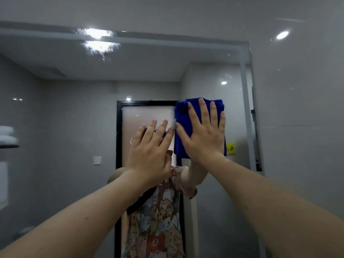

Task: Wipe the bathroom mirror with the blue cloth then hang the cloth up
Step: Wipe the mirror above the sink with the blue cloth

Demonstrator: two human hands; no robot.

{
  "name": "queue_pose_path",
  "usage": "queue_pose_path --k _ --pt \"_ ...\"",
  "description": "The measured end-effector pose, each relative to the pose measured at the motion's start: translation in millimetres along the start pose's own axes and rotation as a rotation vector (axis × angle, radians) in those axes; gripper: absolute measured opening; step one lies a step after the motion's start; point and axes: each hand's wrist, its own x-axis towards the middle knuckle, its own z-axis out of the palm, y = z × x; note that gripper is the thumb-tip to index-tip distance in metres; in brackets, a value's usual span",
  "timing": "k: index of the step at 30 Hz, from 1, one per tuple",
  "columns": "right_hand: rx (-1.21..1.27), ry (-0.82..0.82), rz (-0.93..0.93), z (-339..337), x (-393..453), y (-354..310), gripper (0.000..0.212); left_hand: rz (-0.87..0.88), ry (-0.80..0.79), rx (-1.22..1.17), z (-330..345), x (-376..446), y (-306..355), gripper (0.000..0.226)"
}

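The blue cloth lies flat against the bathroom mirror, under my right hand, fingers spread, clutching nothing. My left hand, released, rests just left of it. Easing pressure could drop the cloth; bare fingers may smudge glass.

A small yellow sticker sits just to the right of the right hand, low by the wrist. Behind the left hand stands a door with a black frame and a pale, milky pane. Below both hands is a shirt covered in cartoon cats. Left of the left hand and a bit lower is a white wall switch. Far off to the left lie what may be folded white towels on a dark shelf; they look blurry. High above the right hand, a round ceiling light shines on the grey wall.
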Motion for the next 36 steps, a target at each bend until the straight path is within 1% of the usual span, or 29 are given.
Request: queue_pose_path --k 3,7,9,10,14,17,19,21,26,30,33,36 --pt "0.014 0.010 0.032 -3 20 -2 0.074 0.016 0.012 -0.005 4 1 -2 0.070" --pt "0.001 0.004 0.028 -5 32 -2 0.074 -0.024 0.016 -0.025 4 2 2 0.070" --pt "0.000 -0.005 0.015 -7 35 0 0.074 -0.038 0.032 -0.021 1 4 5 0.067" --pt "0.003 -0.011 0.009 -8 38 1 0.074 -0.037 0.054 -0.017 -1 7 5 0.062" --pt "0.013 -0.016 -0.010 -13 60 5 0.074 -0.040 0.168 0.000 -12 31 4 0.030" --pt "0.019 -0.041 -0.028 -17 76 9 0.074 -0.063 0.210 0.041 -17 57 4 0.024" --pt "0.033 -0.035 -0.053 -20 85 12 0.074 -0.077 0.239 0.034 -17 76 6 0.026" --pt "0.047 -0.028 -0.074 -22 99 15 0.074 -0.105 0.246 0.001 -18 96 10 0.034" --pt "0.066 0.019 -0.073 -24 135 23 0.071 -0.185 0.266 -0.152 -20 136 21 0.052" --pt "0.069 0.022 -0.109 -28 158 30 0.072 -0.242 0.274 -0.067 -17 143 32 0.053" --pt "0.073 0.018 -0.127 -31 175 37 0.072 -0.242 0.276 0.005 -21 154 35 0.053" --pt "0.065 0.020 -0.124 -33 189 42 0.073 -0.226 0.288 0.026 -26 174 31 0.050"
